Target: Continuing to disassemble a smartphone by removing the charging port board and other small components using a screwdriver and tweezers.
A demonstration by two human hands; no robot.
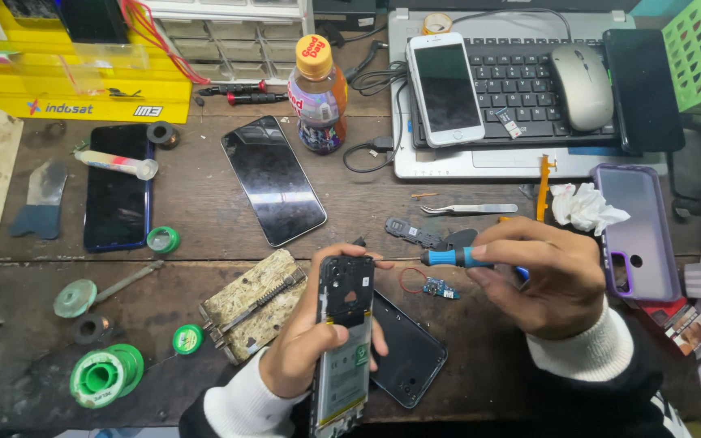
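Between both hands, opened phone

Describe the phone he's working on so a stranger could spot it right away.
Start at the dark wooden bench, near edge. The opened phone stands upright in the left hand, with a screwdriver at its top. Unlike its neighbours, its insides show.
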